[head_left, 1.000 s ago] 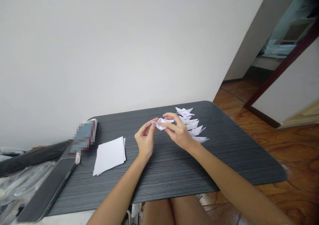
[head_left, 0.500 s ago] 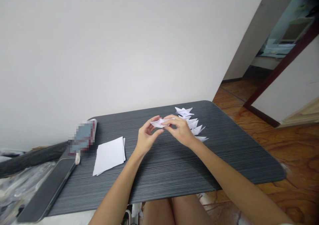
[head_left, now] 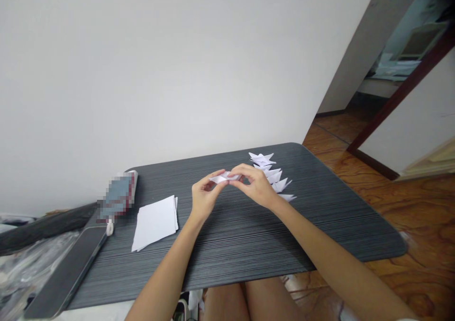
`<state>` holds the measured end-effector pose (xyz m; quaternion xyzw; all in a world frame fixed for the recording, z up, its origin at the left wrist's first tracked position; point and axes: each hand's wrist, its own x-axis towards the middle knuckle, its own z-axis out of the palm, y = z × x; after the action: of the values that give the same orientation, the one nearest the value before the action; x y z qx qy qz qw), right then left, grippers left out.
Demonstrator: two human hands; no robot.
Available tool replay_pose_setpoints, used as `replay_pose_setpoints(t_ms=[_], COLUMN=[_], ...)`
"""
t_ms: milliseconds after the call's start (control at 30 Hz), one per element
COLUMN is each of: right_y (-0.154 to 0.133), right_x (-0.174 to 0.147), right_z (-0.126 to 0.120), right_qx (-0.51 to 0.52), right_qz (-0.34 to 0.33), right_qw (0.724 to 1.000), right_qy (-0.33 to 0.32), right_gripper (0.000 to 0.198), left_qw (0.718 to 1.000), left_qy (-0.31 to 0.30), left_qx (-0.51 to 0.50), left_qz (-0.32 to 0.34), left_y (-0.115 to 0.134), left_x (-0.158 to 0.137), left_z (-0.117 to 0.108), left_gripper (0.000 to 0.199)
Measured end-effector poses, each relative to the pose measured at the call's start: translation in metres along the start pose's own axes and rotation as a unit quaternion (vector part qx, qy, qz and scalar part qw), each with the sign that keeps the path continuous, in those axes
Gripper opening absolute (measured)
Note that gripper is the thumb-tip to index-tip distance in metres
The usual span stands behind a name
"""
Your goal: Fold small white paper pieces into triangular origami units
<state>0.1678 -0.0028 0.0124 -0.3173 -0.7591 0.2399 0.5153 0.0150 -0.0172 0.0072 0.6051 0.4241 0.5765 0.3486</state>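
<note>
While I am pinching the small folded paper piece (head_left: pixel 223 177) between both sets of fingertips above the middle of the dark table (head_left: pixel 249 245), my left hand (head_left: pixel 203 199) is gripping its left end and my right hand (head_left: pixel 256 187) its right end. I am keeping the edges lined up and pressing the crease firmly. Finished folded pieces (head_left: pixel 273 178) are lying at two o'clock, a stack of paper squares (head_left: pixel 155 221) at eight o'clock.

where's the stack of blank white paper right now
In the head view, the stack of white paper lies flat on the dark table, left of the left hand, with the dark phone at its near left.
</note>
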Motion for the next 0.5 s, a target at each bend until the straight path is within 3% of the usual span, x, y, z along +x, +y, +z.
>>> replay_pose_setpoints(t_ms=[233,500], right_y=[0.0000,0.0021], right_x=[0.0005,0.0021], right_z=[0.0014,0.0026], right_qx=[0.103,0.169], right_qz=[0.110,0.184], right_qw=[0.988,0.968], right_qy=[0.036,0.029], right_gripper=[0.032,0.018], left_qw=[0.998,0.993], left_qy=[0.003,-0.022], left_qx=[-0.035,-0.073], left_qz=[-0.042,-0.090], left_y=[0.0030,0.0002], left_x=[0.0006,0.0037], left_z=[0.0004,0.0002], left_gripper=[0.040,0.045])
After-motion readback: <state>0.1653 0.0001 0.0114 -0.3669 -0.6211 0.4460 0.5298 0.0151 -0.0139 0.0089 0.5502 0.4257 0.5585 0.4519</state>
